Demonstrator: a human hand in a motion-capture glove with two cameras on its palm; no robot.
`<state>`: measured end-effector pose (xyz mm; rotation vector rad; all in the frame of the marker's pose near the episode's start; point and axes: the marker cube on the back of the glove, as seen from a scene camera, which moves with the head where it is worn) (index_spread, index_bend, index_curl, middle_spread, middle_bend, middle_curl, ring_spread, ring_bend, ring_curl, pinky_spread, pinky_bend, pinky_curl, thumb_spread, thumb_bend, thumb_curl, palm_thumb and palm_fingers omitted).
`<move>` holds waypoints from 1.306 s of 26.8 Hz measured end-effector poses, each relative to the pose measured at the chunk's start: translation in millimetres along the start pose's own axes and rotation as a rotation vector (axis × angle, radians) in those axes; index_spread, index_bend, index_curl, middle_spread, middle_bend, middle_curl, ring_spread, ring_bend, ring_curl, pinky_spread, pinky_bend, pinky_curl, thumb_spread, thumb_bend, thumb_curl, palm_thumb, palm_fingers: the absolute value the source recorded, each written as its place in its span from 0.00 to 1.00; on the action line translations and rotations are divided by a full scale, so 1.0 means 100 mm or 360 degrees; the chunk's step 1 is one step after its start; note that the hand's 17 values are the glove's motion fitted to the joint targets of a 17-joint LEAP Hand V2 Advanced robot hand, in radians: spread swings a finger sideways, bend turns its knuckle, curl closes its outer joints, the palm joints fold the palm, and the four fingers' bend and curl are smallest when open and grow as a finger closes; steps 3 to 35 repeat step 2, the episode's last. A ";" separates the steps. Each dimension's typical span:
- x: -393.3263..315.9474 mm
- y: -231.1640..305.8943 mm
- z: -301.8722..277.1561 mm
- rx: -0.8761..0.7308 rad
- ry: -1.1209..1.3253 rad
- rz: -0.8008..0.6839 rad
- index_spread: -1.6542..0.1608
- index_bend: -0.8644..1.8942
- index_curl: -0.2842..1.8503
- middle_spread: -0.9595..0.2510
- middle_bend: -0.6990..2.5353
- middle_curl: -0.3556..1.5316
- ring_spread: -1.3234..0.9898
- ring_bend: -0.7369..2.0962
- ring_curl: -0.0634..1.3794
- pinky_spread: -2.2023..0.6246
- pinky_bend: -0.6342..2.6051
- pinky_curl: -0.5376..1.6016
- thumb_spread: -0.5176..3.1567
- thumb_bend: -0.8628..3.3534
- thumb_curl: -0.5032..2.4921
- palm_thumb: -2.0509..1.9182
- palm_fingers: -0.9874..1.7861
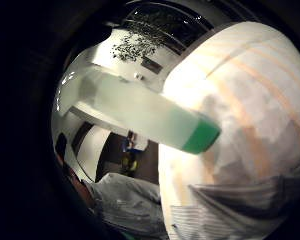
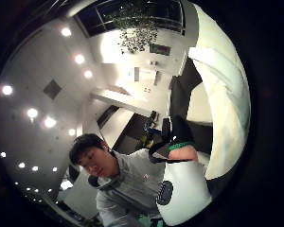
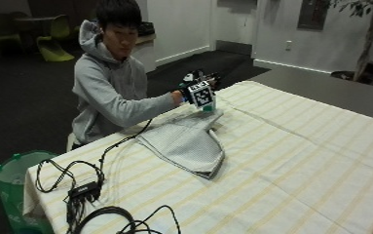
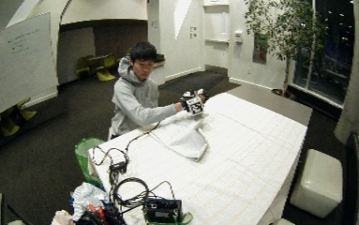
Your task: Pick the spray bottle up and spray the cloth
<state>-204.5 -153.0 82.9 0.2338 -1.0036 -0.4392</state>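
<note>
Spray bottle: I see the spray bottle [image 1: 140, 112] close against the palm, pale translucent body with a green band at one end; in the outside view it sits under the hand, its green part [image 3: 207, 108] just above the far edge of the cloth.
Hand: my right hand [image 3: 197, 92] is raised just off the counter, fingers curled round the bottle.
Cloth: the grey cloth [image 3: 187, 141] lies folded on the striped counter [image 3: 303, 161], spread toward the near side from below the hand.
Step in hand: I judge the pick-up done or nearly so; the spraying is not yet shown, and I see no mist.
Nozzle: I cannot tell which way it points.
Next move: I would turn the nozzle down toward the cloth's middle, then work the trigger.
Around: cables [image 3: 102, 195] trail across the counter's near corner, and a green bin [image 3: 17, 187] stands beside the counter.
</note>
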 end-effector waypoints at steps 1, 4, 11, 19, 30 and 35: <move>0.06 -0.01 0.02 0.0028 0.0102 -0.0007 0.74 0.35 0.29 0.77 0.31 0.39 0.56 0.37 0.27 0.81 0.35 0.44 0.34 0.20 0.39 0.74 0.40; 0.09 -0.01 0.03 0.0039 0.0150 -0.0011 0.74 0.35 0.29 0.78 0.30 0.39 0.56 0.37 0.26 0.82 0.35 0.44 0.34 0.20 0.39 0.74 0.41; 0.09 -0.01 0.03 0.0039 0.0150 -0.0011 0.74 0.35 0.29 0.78 0.30 0.39 0.56 0.37 0.26 0.82 0.35 0.44 0.34 0.20 0.39 0.74 0.41; 0.09 -0.01 0.03 0.0039 0.0150 -0.0011 0.74 0.35 0.29 0.78 0.30 0.39 0.56 0.37 0.26 0.82 0.35 0.44 0.34 0.20 0.39 0.74 0.41; 0.09 -0.01 0.03 0.0039 0.0150 -0.0011 0.74 0.35 0.29 0.78 0.30 0.39 0.56 0.37 0.26 0.82 0.35 0.44 0.34 0.20 0.39 0.74 0.41; 0.09 -0.01 0.03 0.0039 0.0150 -0.0011 0.74 0.35 0.29 0.78 0.30 0.39 0.56 0.37 0.26 0.82 0.35 0.44 0.34 0.20 0.39 0.74 0.41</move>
